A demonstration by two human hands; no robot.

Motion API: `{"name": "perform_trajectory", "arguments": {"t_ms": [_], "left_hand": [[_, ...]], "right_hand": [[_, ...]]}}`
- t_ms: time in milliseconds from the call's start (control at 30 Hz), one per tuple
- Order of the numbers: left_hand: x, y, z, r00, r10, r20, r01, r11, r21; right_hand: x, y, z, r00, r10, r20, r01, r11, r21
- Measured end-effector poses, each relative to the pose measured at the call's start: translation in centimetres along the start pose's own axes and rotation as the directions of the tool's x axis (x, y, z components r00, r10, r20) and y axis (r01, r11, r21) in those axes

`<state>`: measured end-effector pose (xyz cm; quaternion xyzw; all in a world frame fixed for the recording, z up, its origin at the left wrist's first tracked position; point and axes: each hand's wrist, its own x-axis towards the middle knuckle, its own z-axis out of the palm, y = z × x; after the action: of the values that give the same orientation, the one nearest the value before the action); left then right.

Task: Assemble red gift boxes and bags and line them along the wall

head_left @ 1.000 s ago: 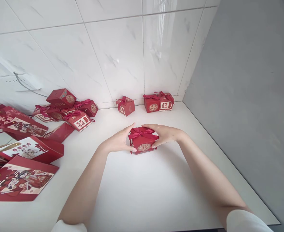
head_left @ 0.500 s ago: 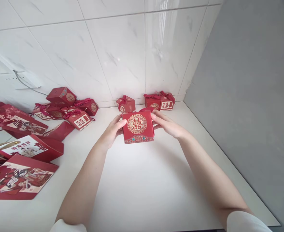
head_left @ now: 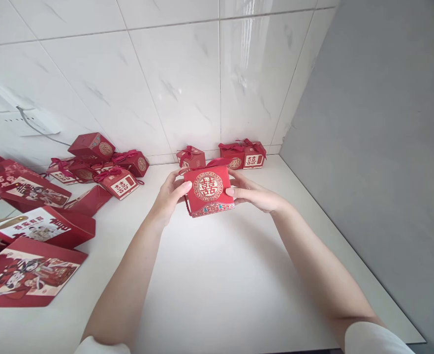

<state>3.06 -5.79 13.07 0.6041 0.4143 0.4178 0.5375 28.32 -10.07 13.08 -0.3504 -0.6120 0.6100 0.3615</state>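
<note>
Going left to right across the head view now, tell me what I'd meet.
Front bag → front piled box → left hand → held box → right hand → grey wall.

box (head_left: 208, 188): between hands (head_left: 170, 199) (head_left: 256, 194) | bags (head_left: 36, 273): left | box pair (head_left: 240, 158): behind, right

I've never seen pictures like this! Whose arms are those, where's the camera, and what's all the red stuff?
There's no machine working here: you see a person's bare left hand and right hand. A camera worn on their head looks forward and down. Both hands hold a red card box with a round gold pattern. On the smooth white tabletop, near the wall, sit small red card boxes, most with red ribbons. At the left lie larger red printed packages.
</note>
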Motion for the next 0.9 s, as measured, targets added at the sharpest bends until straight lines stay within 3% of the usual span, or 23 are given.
{"name": "perform_trajectory", "arguments": {"t_ms": [200, 333, 500, 667, 900], "left_hand": [[0.2, -0.2, -0.5, 0.987, 0.133, 0.088, -0.138, 0.989, 0.047], [0.0, -0.1, -0.5, 0.978, 0.16, 0.133, -0.166, 0.986, 0.035], [-0.1, 0.2, -0.6, 0.976, 0.211, 0.056, -0.211, 0.977, -0.003], [-0.1, 0.4, -0.6, 0.949, 0.316, -0.006, -0.315, 0.948, 0.049], [-1.2, 1.6, 0.5, 0.954, 0.275, 0.118, -0.289, 0.948, 0.135]], "right_hand": [[0.3, 0.5, -0.3, 0.999, -0.03, -0.025, 0.032, 0.997, 0.069], [0.4, 1.0, -0.7, 0.997, -0.045, -0.059, 0.053, 0.99, 0.134], [0.6, 1.5, -1.3, 0.986, -0.106, -0.129, 0.137, 0.955, 0.264], [0.7, 1.5, -1.3, 0.984, -0.119, -0.131, 0.15, 0.956, 0.253], [0.4, 1.2, -1.0, 0.99, -0.113, -0.087, 0.129, 0.968, 0.213]]}}
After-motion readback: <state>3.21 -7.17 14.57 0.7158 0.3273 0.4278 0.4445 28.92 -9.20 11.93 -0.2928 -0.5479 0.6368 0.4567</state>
